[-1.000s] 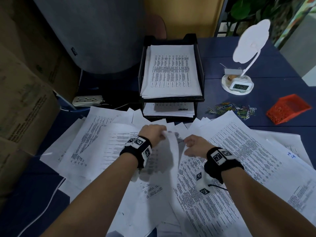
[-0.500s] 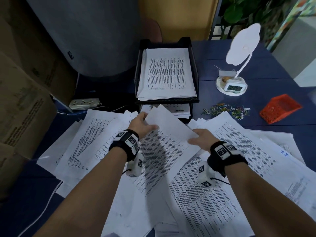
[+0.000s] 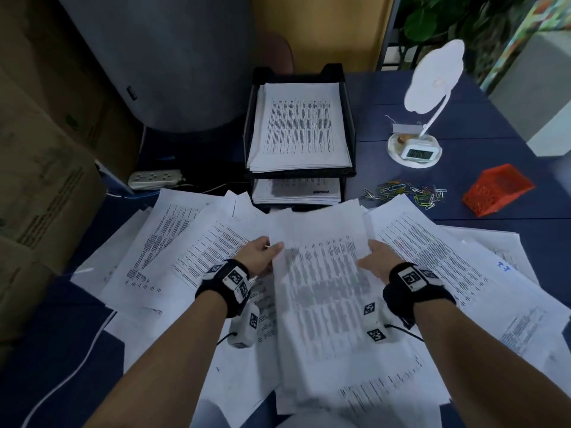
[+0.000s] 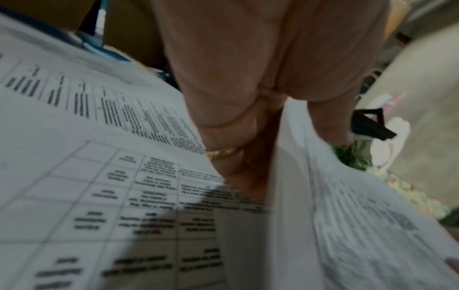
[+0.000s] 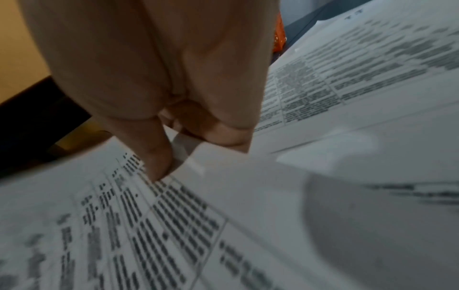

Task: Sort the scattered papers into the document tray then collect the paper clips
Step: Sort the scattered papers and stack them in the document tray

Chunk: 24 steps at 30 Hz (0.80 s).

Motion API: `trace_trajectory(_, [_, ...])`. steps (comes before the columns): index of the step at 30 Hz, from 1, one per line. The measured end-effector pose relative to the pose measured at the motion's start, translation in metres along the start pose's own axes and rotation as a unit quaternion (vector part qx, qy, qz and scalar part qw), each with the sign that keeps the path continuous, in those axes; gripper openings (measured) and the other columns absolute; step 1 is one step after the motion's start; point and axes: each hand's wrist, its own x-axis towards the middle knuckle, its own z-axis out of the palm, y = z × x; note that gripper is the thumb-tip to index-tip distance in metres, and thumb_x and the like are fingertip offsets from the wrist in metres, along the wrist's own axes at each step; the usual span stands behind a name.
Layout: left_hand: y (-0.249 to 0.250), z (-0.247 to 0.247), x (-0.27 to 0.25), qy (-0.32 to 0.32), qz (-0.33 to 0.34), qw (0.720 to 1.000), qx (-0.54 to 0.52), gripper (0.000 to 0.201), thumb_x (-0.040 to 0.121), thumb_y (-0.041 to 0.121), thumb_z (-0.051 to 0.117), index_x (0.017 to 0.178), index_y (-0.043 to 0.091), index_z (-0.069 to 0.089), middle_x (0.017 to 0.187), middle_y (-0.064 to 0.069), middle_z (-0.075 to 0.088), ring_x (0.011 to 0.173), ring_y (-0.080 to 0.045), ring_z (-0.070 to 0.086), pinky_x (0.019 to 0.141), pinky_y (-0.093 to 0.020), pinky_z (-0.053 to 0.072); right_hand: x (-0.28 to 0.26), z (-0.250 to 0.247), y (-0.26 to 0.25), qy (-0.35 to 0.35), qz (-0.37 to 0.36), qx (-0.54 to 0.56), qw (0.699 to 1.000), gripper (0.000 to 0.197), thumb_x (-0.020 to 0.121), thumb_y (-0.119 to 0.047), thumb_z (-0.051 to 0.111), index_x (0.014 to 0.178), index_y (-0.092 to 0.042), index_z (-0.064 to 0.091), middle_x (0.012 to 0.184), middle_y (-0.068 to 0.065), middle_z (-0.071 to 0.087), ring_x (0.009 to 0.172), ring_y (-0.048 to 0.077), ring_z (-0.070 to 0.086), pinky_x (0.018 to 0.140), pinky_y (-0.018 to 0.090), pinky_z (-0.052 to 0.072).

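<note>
Head view: both hands' fingers [image 3: 276, 246] pinch sheet [image 3: 321, 273] edges, long axis pointing ahead at document tray [image 3: 350, 143].

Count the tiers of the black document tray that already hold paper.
2. The upper tier of the document tray carries a printed stack, and the lower tier right beneath it holds another. Any tier lower down would be hidden by the held sheet.

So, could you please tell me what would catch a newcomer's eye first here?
The spread of scattered papers covering the near half of the blue desk. At its centre the left hand and right hand hold a sheet by its sides, before the black document tray. Right of it lie coloured paper clips.
</note>
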Motion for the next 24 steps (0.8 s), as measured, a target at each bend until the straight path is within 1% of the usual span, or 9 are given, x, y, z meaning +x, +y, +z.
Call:
trace_trajectory(2, [0.001, 0.001, -0.004, 0.04, 0.022, 0.998, 0.046, 0.038, 0.093, 0.047, 0.05, 0.107, 0.013, 0.057, 0.109, -0.01, 0.064, 0.1, -0.028, 0.061, 0.093, -0.039, 0.049, -0.007, -0.012, 0.003, -0.002, 0.03, -0.104, 0.994, 0.055, 0.093, -0.004, 0.046, 0.145, -0.003, 0.03, 0.144, 0.011, 0.041, 0.118, 0.028, 0.05, 0.093, 0.033, 0.047])
trace_trajectory(4, [-0.002, 0.002, -0.005, 0.09, 0.021, 0.987, 0.128, 0.027, 0.098, 0.031, 0.046, 0.112, 0.011, 0.058, 0.109, -0.008, 0.063, 0.096, -0.025, 0.059, 0.082, -0.029, 0.047, -0.015, -0.022, 0.009, -0.001, 0.047, -0.187, 0.981, 0.047, 0.095, -0.001, 0.038, 0.142, 0.001, 0.034, 0.143, 0.016, 0.042, 0.111, 0.028, 0.051, 0.081, 0.029, 0.047])
trace_trajectory(7, [-0.009, 0.01, -0.005, 0.099, 0.003, 0.969, 0.225, 0.025, 0.095, 0.016, 0.048, 0.118, 0.009, 0.057, 0.115, -0.011, 0.062, 0.097, -0.027, 0.059, 0.075, -0.026, 0.045, -0.025, -0.026, 0.022, -0.003, 0.056, -0.254, 0.966, 0.044, 0.094, -0.004, 0.043, 0.137, 0.002, 0.041, 0.139, 0.019, 0.046, 0.125, 0.031, 0.047, 0.096, 0.031, 0.04])
trace_trajectory(11, [-0.013, 0.026, -0.009, 0.051, -0.024, 0.964, 0.26, 0.028, 0.089, 0.012, 0.054, 0.117, 0.011, 0.052, 0.112, -0.012, 0.058, 0.087, -0.025, 0.054, 0.069, -0.025, 0.044, -0.026, -0.023, 0.033, -0.019, 0.047, -0.253, 0.966, 0.036, 0.089, -0.003, 0.046, 0.124, 0.0, 0.05, 0.115, 0.013, 0.059, 0.093, 0.024, 0.055, 0.068, 0.025, 0.043])
trace_trajectory(14, [-0.014, 0.033, -0.012, 0.049, -0.006, 0.967, 0.252, 0.026, 0.09, 0.008, 0.05, 0.115, 0.009, 0.057, 0.113, -0.013, 0.06, 0.099, -0.028, 0.057, 0.072, -0.025, 0.042, -0.027, -0.024, 0.036, -0.024, 0.037, -0.243, 0.969, 0.031, 0.087, -0.005, 0.049, 0.117, 0.001, 0.055, 0.099, 0.009, 0.058, 0.085, 0.022, 0.055, 0.055, 0.019, 0.04])
trace_trajectory(17, [-0.012, 0.036, -0.015, 0.093, 0.043, 0.985, 0.139, 0.019, 0.093, 0.006, 0.043, 0.104, 0.01, 0.058, 0.098, -0.012, 0.062, 0.08, -0.023, 0.055, 0.066, -0.025, 0.041, -0.031, -0.025, 0.035, -0.023, 0.032, -0.228, 0.973, 0.024, 0.089, -0.006, 0.047, 0.111, 0.001, 0.056, 0.1, 0.012, 0.058, 0.079, 0.021, 0.053, 0.056, 0.019, 0.041])
trace_trajectory(19, [-0.012, 0.033, -0.017, 0.1, 0.077, 0.991, 0.045, 0.012, 0.096, 0.01, 0.042, 0.096, 0.016, 0.053, 0.084, -0.006, 0.057, 0.069, -0.018, 0.049, 0.062, -0.026, 0.04, -0.036, -0.025, 0.033, 0.006, 0.004, -0.193, 0.981, 0.027, 0.092, -0.01, 0.048, 0.116, 0.0, 0.055, 0.107, 0.016, 0.058, 0.088, 0.025, 0.055, 0.071, 0.028, 0.047])
trace_trajectory(21, [-0.01, 0.028, -0.019, 0.088, 0.117, 0.989, -0.013, 0.017, 0.097, 0.013, 0.043, 0.087, 0.025, 0.05, 0.075, -0.003, 0.052, 0.07, -0.019, 0.048, 0.068, -0.031, 0.042, -0.037, -0.025, 0.031, 0.056, -0.036, -0.087, 0.994, 0.033, 0.093, -0.015, 0.052, 0.123, -0.001, 0.053, 0.111, 0.016, 0.058, 0.096, 0.028, 0.056, 0.082, 0.036, 0.047])
trace_trajectory(24, [0.001, 0.023, -0.024, 0.097, 0.139, 0.983, -0.073, 0.02, 0.098, 0.017, 0.043, 0.083, 0.028, 0.049, 0.072, 0.0, 0.049, 0.069, -0.018, 0.047, 0.069, -0.036, 0.041, -0.034, -0.024, 0.026, 0.093, -0.085, 0.05, 0.991, 0.028, 0.09, -0.015, 0.06, 0.114, -0.005, 0.052, 0.109, 0.014, 0.06, 0.099, 0.031, 0.058, 0.086, 0.038, 0.045])
